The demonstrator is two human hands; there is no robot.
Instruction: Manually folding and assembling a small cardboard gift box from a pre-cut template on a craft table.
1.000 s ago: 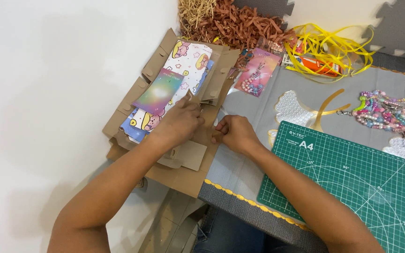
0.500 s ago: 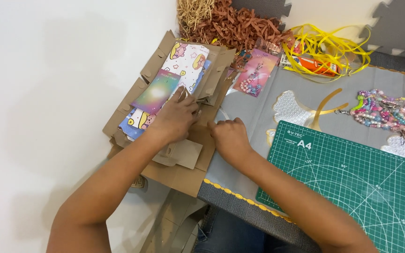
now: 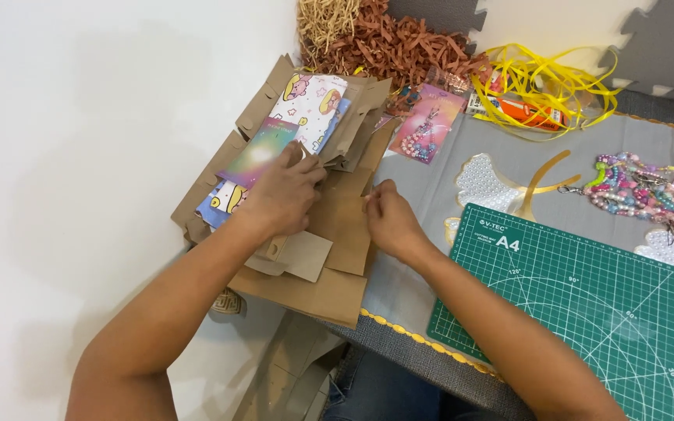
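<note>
Head view: both hands work on a flat, unfolded brown cardboard mailer box (image 3: pixel 329 234) that hangs over the left edge of the grey fabric table mat (image 3: pixel 431 187).

Left hand (image 3: pixel 278 195) lies palm-down, fingers spread, pressing on the stack inside the box: a holographic rainbow card (image 3: pixel 255 152) on top of cartoon-printed paper sheets (image 3: pixel 310 101). It pins rather than pinches; whether the thumb hooks under anything I cannot tell.

Right hand (image 3: pixel 388 218) sits at the box's right flap edge, fingertips closed together on the cardboard near a fold. It looks like a pinch on the flap edge, though the fingertips are partly hidden by the hand itself.

Step in hand, as I judge it: holding the contents flat while a side flap gets creased or raised. The box is not closed; several flaps lie open at the top and bottom.

The next move calls for keeping the left palm on the stack so the cards don't slide, and lifting the flap along its score line rather than bending mid-panel.

Around: a green gridded cutting mat (image 3: pixel 579 304) to the right, a pile of brown shredded paper filler (image 3: pixel 399 47) above, a tangle of yellow ribbon strips (image 3: pixel 548 82), a pink packaged bead charm (image 3: pixel 429 123), and strings of multicoloured beads (image 3: pixel 649 191) at far right.
</note>
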